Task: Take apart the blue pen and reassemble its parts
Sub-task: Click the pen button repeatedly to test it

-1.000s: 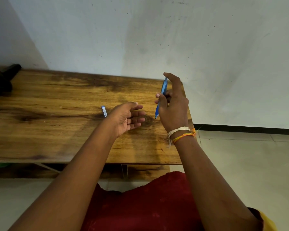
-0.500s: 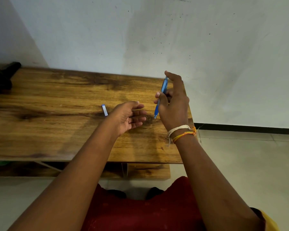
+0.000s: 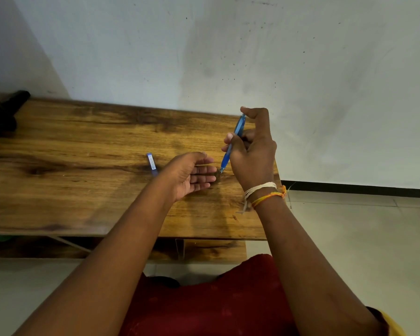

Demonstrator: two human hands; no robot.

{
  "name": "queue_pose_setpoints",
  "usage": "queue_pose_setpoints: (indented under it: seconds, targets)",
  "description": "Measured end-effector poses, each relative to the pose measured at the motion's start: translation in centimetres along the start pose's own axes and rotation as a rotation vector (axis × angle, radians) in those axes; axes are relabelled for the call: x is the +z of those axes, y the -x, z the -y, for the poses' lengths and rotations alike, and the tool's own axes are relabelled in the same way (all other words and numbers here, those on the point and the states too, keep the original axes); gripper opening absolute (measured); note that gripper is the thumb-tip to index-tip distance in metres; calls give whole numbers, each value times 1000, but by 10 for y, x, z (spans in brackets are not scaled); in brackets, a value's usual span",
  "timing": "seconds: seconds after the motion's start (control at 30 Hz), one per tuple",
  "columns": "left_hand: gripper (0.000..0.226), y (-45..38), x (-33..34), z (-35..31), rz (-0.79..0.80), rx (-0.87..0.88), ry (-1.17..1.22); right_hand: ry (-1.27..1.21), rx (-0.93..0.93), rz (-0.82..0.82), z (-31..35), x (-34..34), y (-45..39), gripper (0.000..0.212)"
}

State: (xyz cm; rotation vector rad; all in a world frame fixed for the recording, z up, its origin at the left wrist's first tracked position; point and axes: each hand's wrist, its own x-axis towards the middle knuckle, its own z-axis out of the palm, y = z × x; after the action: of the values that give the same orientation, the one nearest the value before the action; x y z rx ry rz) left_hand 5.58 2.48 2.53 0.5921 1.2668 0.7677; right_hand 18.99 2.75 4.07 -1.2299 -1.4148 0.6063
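Right-hand fingers [image 3: 230,138]: curled round a blue pen [image 3: 233,141], thumb and fingertips pinching its lower barrel, the forefinger hooked over its top end. Right hand [image 3: 252,156]: raised above the desk's right end, back toward the viewer.

Blue pen: held steeply tilted, top end up and away, writing tip down and toward the left hand, close above the desk surface; whether the tip touches the wood cannot be told.

Left-hand fingers [image 3: 204,170]: straight and relaxed, lying close together, holding nothing, their tips pointing right and ending just beside the pen tip. Left hand [image 3: 187,175]: palm turned up and inward, low over the desk; contact with the wood cannot be told.

Small blue pen part [image 3: 151,161]: short, with a pale strip along it, lying flat on the desk just beside the left hand's far side, apart from the pen in the right hand.

Wrist threads [image 3: 262,192]: white and orange-yellow strands wound round the right wrist, a loose end hanging.

Desk [image 3: 70,166]: wooden top with dark grain streaks, set against a pale wall; a lower shelf shows beneath its near edge.

Dark object [image 3: 3,110]: at the desk's far left corner, too shadowed to identify.

Red garment [image 3: 204,306]: on the seated person, below the desk's near edge.

Floor [image 3: 349,238]: pale tiles, to the right, with a dark skirting strip along the wall.
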Motion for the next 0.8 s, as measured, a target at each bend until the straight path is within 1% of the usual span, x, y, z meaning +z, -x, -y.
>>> queue_pose_setpoints:
  seconds: [0.2, 0.27, 0.4, 0.5, 0.67, 0.8]
  targets:
    - [25, 1, 2, 1, 5, -6, -6, -34, 0, 40, 2, 2, 3, 54]
    - [24, 1, 3, 1, 6, -11, -7, -42, 3, 45, 2, 3, 4, 52]
    - [26, 0, 3, 1, 23, -14, -4, -62, 11, -9, 2, 0, 2, 41]
    - [25, 0, 2, 1, 30, -14, 3, -81, 27, -15, 3, -1, 1, 42]
    - [25, 0, 2, 1, 34, -9, 15, -47, 26, 24, 2, 0, 3, 47]
    - [26, -1, 2, 1, 44, -5, 2, -27, 0, 1, 4, 0, 2, 41]
